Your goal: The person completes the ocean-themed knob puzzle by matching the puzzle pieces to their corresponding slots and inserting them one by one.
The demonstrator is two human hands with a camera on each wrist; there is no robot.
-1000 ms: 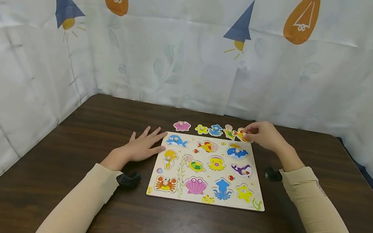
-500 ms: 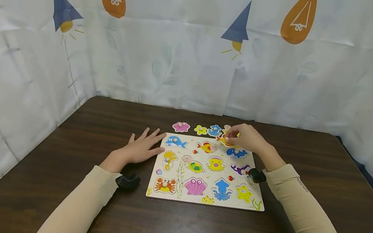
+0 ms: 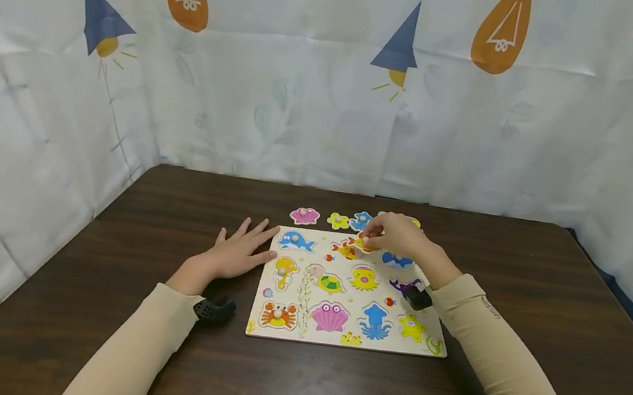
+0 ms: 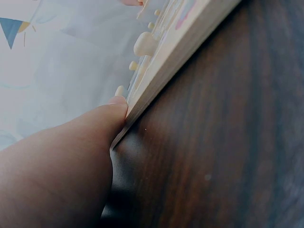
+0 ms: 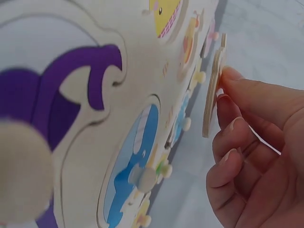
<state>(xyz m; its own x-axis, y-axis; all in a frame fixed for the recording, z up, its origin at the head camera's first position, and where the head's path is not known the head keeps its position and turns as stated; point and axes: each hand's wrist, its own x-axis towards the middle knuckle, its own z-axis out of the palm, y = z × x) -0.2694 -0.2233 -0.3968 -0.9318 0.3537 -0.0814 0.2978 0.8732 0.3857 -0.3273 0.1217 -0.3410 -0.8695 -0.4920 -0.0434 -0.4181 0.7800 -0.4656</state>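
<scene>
My left hand (image 3: 233, 255) rests with spread fingers at the upper left side of the wooden puzzle board (image 3: 394, 347); in the left wrist view the thumb (image 4: 116, 111) touches the board's edge. My right hand (image 3: 401, 236) pinches an orange-and-yellow fish puzzle piece (image 3: 367, 244) by the knob on its back-facing side, between thumb and fingertips. The piece hangs close over the printed fish (image 3: 345, 250) in the board's top row. From the right wrist, the fish puzzle piece (image 5: 214, 90) shows edge-on, apart from the board's face.
Behind the board lie a pink shell piece (image 3: 305, 216), a yellow starfish piece (image 3: 338, 221) and a blue squid piece (image 3: 360, 220). Others are partly hidden by the right hand. Knobbed dolphin (image 3: 296, 240), seahorse (image 3: 284, 272) and crab (image 3: 279, 315) pieces sit in the board.
My right hand has carried the fish piece left and nearer, from the row behind the board to over its top row. My left hand has stayed at the board's side.
</scene>
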